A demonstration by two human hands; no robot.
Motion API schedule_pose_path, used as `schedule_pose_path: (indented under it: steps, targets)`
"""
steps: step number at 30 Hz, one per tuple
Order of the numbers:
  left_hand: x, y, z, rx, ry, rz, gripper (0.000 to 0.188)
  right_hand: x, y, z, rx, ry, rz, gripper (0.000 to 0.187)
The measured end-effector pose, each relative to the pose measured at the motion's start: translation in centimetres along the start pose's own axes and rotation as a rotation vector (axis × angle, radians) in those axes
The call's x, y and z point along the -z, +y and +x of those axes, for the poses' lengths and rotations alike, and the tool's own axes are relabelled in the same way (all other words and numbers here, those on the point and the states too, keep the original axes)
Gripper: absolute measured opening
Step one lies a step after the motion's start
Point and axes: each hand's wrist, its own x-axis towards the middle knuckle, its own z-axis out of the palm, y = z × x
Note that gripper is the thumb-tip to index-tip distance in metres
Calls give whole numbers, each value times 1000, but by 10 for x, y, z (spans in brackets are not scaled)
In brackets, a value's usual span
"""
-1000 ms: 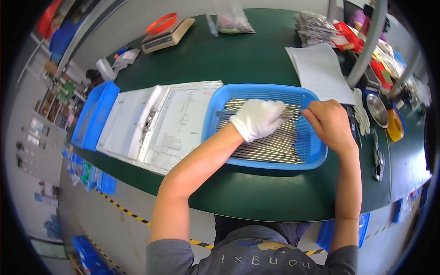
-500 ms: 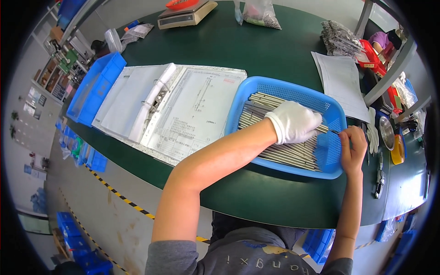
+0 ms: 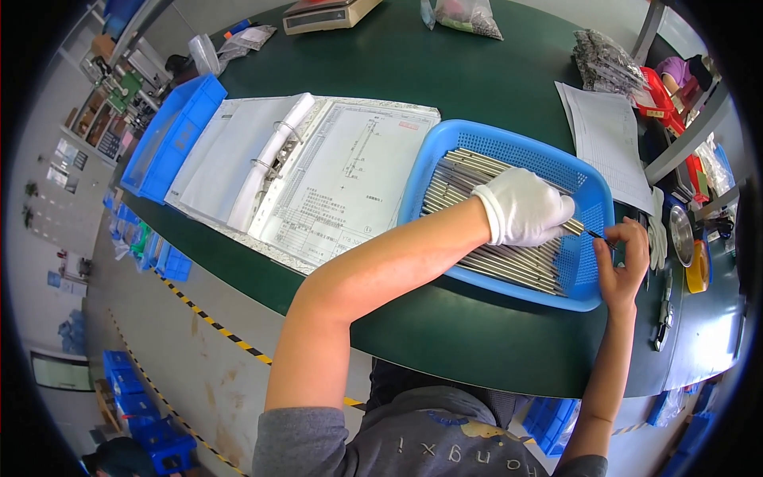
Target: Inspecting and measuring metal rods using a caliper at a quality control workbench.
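Note:
Over a blue perforated plastic basket [image 3: 509,132], my white-gloved left hand [image 3: 526,208] is closed round a metal rod [image 3: 572,227]. The rod's tip sticks out toward the right. Against that tip stands a thin black tool [image 3: 594,234]. My bare right hand [image 3: 624,258], just outside the basket's right rim, pinches the other end of the tool between thumb and fingers. Whether the tool enters the rod is too small to tell. Many slim metal rods [image 3: 515,266] lie side by side in the basket beneath my left hand, which hides some of them.
An open ring binder [image 3: 318,191] with a drawing lies left of the basket, beside a blue bin [image 3: 171,143]. Paper sheets [image 3: 604,143], a caliper [image 3: 663,314], gloves [image 3: 657,230] and yellow tape [image 3: 698,268] lie right. A scale [image 3: 326,17] stands far back; another person [image 3: 675,71] sits far right.
The view has shifted a little, so the table's things sit slightly farther right. My right hand's fingers have spread and lifted somewhat round the tool; my left hand keeps its hold on the rod.

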Motion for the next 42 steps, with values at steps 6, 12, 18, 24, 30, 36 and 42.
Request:
schedule_pose_path:
  steps: [6, 12, 18, 24, 30, 36, 42]
  targets:
    - [-4, 5, 5, 10, -41, -17, 25, 5, 16, -10, 52, -97, 27, 15]
    - [-3, 2, 1, -11, 3, 20, 25, 7, 1, -5, 58, 45, -13, 12]
    - [0, 9, -2, -76, 34, -12, 23, 17, -16, -12, 74, 6, -46, 12]
    - [-2, 4, -3, -173, -29, -8, 24, 18, -8, -20, 106, 1, -76, 24]
    - [6, 8, 2, -171, -78, 26, 22, 12, -10, -20, 106, 74, -8, 22]
    - [6, 10, 5, -205, -124, 2, 25, 9, -14, -22, 48, 219, 40, 29]
    - [12, 16, 3, -182, -149, -17, 22, 11, -15, -23, 74, 177, 98, 23]
